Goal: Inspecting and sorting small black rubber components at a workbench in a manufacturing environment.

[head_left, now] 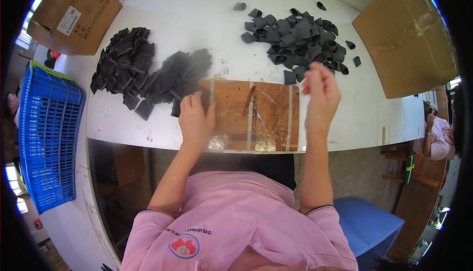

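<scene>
— White tabletop point(197, 4), scuffed, with a brown board point(231, 118) taped flat at its near edge. What are the hands doing on it?

— Left hand point(196, 118) lies on the board's left end, fingers curled down over a flat black piece point(176, 107) at the tail of the nearer heap. It looks pressed on that piece; whether it pinches it I cannot tell, since the fingertips hide the contact.

— And the other?

— Right hand point(320, 96) is raised above the board's right end, blurred, fingers loosely bunched together and pointing up. I cannot make out anything between them.

— Where do the black pieces sit?

— Two groups. To the left, a heap of flattened black pieces point(143, 71) runs from the far left of the table down to the left hand. To the right, beyond the raised hand, a looser pile of opened black sleeves point(295, 39), with a few strays around its edge.

— Anything on the board itself?

— Strips of clear tape point(289, 118) cross it, and a shiny patch shows along its near edge.

— Further out?

— Cardboard box point(74, 14) at the far left corner, a sheet of cardboard point(406, 39) leaning at the far right. Blue plastic crate point(47, 138) stands off the table's left side, and a blue seat point(367, 221) shows low on the right. Another person in pink point(438, 138) is at the right rim.
</scene>
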{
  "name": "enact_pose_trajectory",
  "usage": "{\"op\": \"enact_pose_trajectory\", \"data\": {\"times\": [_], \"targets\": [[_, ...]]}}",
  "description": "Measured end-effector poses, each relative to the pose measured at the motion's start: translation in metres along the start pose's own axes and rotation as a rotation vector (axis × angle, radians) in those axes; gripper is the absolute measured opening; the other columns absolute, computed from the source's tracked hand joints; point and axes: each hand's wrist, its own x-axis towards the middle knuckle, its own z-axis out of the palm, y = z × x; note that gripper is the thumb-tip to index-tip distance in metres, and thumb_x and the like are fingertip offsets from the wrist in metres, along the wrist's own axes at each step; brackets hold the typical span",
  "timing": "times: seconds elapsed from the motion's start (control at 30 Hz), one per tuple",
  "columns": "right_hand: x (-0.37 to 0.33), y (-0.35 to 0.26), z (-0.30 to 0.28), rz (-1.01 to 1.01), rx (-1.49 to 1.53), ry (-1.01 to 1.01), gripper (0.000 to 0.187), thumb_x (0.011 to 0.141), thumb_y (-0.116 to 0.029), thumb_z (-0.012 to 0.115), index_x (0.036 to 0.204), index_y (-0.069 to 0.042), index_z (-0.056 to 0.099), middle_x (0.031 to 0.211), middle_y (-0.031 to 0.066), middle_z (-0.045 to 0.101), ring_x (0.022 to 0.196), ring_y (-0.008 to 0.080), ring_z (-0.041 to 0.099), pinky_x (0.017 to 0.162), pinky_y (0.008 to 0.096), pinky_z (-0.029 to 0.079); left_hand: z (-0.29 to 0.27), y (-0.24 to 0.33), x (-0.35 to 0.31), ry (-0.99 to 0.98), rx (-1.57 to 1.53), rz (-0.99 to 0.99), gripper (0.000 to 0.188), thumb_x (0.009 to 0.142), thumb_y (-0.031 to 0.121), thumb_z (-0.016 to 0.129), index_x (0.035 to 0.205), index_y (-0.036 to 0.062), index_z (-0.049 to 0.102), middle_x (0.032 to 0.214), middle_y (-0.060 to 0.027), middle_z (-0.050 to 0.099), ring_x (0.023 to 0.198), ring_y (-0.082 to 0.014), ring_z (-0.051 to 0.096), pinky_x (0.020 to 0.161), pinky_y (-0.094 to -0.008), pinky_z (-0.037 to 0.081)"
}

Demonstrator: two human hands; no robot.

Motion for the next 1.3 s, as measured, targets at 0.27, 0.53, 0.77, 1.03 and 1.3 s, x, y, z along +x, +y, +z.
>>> {"op": "enact_pose_trajectory", "data": {"times": [0.27,0.53,0.77,1.03,1.3], "targets": [[-0.086,0.048,-0.005,0.315,-0.051,-0.462,0.014,0.089,-0.009,0.055,0.094,0.001,0.062,0.072,0.0016,0.060,0.063,0.0054,0.053,0.057,0.0200,0.044,0.011,-0.010,0.024,-0.258,0.258,-0.068,0.017,0.081,0.016,0.061,0.088,0.0018,0.054,0.077,-0.0174,0.058,0.067,-0.0352,0.060,0.058,-0.0434,0.049],[-0.096,0.025,0.007,0.078,-0.229,-0.547,0.010,0.086,-0.008,0.058,0.087,0.000,0.062,0.071,0.0067,0.060,0.061,0.0134,0.056,0.058,0.0252,0.044,-0.002,-0.013,0.028,-0.104,0.057,-0.014,0.010,0.081,0.009,0.062,0.081,-0.0004,0.059,0.067,-0.0134,0.059,0.058,-0.0242,0.061,0.055,-0.0345,0.048],[-0.107,-0.006,0.021,-0.096,-0.163,-0.458,0.010,0.077,-0.001,0.067,0.087,-0.001,0.064,0.077,0.0033,0.060,0.064,0.0086,0.056,0.056,0.0221,0.044,-0.054,0.044,-0.011,-0.448,-1.317,-0.593,0.007,0.084,0.005,0.064,0.082,-0.0008,0.062,0.067,-0.0025,0.061,0.055,-0.0068,0.055,0.050,-0.0187,0.043],[-0.107,0.003,0.027,-0.611,-0.594,-0.297,0.009,0.072,0.004,0.066,0.079,0.000,0.062,0.074,0.0111,0.057,0.060,0.0201,0.058,0.053,0.0301,0.047,-0.049,0.083,-0.021,0.051,-0.797,-0.320,0.007,0.080,0.002,0.064,0.086,-0.0007,0.061,0.074,-0.0087,0.065,0.059,-0.0116,0.060,0.055,-0.0261,0.049],[-0.095,-0.002,0.016,-0.021,0.066,-0.442,0.007,0.075,0.004,0.062,0.081,0.002,0.060,0.072,0.0004,0.054,0.064,0.0068,0.051,0.050,0.0203,0.037,-0.072,0.071,-0.003,-0.491,-1.857,-0.731,0.018,0.082,-0.005,0.055,0.099,-0.0003,0.054,0.078,-0.0042,0.059,0.039,-0.0022,0.033,0.036,-0.0173,0.024]]}}
